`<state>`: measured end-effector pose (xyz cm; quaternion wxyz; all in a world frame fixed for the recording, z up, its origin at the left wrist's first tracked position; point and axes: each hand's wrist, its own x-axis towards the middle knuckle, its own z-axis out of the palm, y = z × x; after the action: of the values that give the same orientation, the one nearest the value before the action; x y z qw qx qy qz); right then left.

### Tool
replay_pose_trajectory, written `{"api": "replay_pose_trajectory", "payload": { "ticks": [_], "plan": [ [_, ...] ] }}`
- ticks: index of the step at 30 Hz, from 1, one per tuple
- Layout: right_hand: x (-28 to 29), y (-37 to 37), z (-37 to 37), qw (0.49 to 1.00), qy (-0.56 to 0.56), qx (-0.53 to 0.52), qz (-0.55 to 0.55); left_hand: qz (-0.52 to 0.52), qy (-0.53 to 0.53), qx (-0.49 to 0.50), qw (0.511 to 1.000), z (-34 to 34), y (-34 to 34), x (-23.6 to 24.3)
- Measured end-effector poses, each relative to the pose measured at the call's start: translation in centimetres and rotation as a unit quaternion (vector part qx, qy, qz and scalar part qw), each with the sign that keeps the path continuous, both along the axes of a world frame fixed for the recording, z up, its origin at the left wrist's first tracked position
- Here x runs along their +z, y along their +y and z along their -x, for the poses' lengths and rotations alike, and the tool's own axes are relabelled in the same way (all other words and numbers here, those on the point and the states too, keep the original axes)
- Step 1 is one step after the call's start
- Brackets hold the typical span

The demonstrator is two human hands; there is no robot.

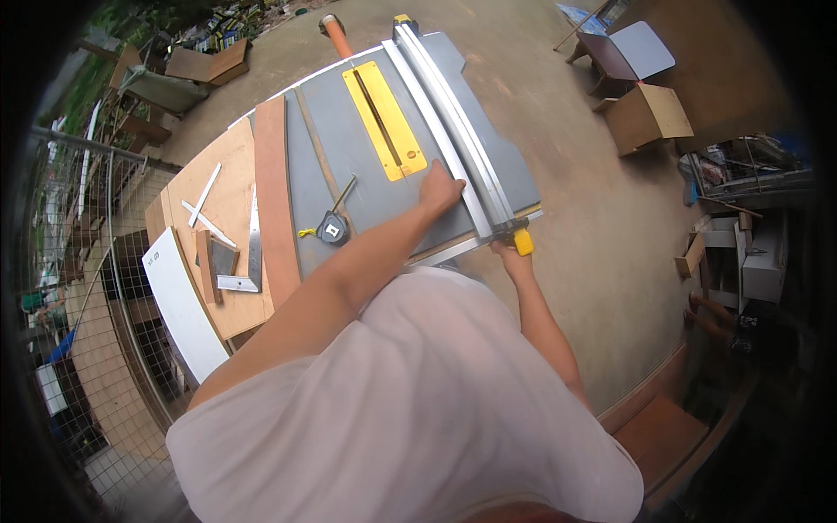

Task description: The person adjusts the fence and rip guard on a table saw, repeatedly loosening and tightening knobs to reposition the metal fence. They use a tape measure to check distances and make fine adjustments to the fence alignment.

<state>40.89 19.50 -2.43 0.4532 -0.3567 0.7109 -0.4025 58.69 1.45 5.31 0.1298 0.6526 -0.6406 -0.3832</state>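
A table saw (436, 122) with a grey top stands in front of me, with a yellow throat plate (384, 119) around its dark blade slot. No blade shows above the slot. A long silver rip fence (462, 131) lies across the top, right of the plate. My left hand (443, 187) rests against the fence's left side near its front, thumb apart from the fingers. My right hand (510, 253) is closed at the fence's front end, beside the yellow lever (522, 241); its fingertips are partly hidden. A tape measure (332, 228) lies on the saw top, left of my left forearm.
Left of the saw are a reddish wooden board (275, 192), a plywood panel (196, 200), a try square (253, 261) and thin white strips (206, 193). An orange pipe (335, 37) sticks out at the far side. Wooden boxes (647, 118) stand at right, wire mesh (87, 261) at left.
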Motion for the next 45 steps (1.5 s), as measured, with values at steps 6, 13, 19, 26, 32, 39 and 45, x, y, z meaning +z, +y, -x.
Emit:
{"api": "replay_pose_trajectory", "payload": {
  "ticks": [6,13,19,26,32,39,45],
  "plan": [
    [-2.6,1.1,0.3,0.995,0.096,0.011,-0.032,-0.034,0.120,0.038,0.991,0.5,-0.3,-1.1],
    [-2.1,1.4,-0.6,0.980,0.176,0.039,-0.086,-0.105,0.348,0.211,0.907,1.8,0.1,2.3],
    [-0.8,1.1,-1.0,0.977,0.180,0.057,-0.099,-0.004,0.253,0.113,0.961,2.8,-0.9,4.5],
    [-1.7,1.2,-0.5,0.978,0.176,0.057,-0.095,-0.065,0.287,0.121,0.948,2.1,0.5,6.3],
    [-1.9,0.9,-0.6,0.971,0.203,0.062,-0.108,-0.119,0.111,-0.030,0.986,-0.9,-2.4,1.0],
    [-2.0,0.9,-0.4,0.964,0.223,0.083,-0.120,0.006,-0.138,-0.232,0.963,0.9,-3.3,1.8],
    [-3.0,0.7,-0.3,0.975,0.169,0.094,-0.109,0.036,-0.093,-0.167,0.981,0.5,-2.0,0.0]
  ]
}}
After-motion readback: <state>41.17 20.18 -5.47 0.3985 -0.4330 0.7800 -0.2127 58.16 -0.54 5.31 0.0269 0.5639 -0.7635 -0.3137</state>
